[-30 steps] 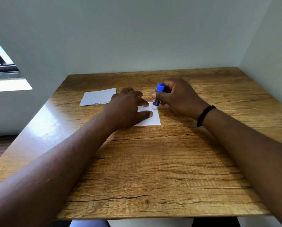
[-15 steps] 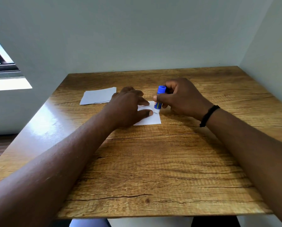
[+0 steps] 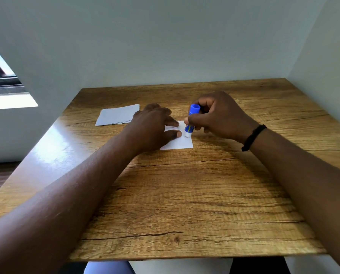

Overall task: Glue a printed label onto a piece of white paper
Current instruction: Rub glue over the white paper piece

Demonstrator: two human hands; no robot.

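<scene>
Table (image 3: pixel 185 194), wood grain, walled on three sides. Second paper piece (image 3: pixel 117 115) lies far left, well apart from the work. Left hand (image 3: pixel 151 129) lies flat, fingers and thumb spread, pressing small white paper square (image 3: pixel 180 143) at centre; which face is up cannot be told. Right hand (image 3: pixel 218 115) curls round blue glue stick (image 3: pixel 191 120), tilted, tip touching the square just beside left thumb.

Risks, judged: stroke toward the free right edge could drag or crease the light square; tip may smear the thumb; overrun puts glue on the table, sticking paper down.
</scene>
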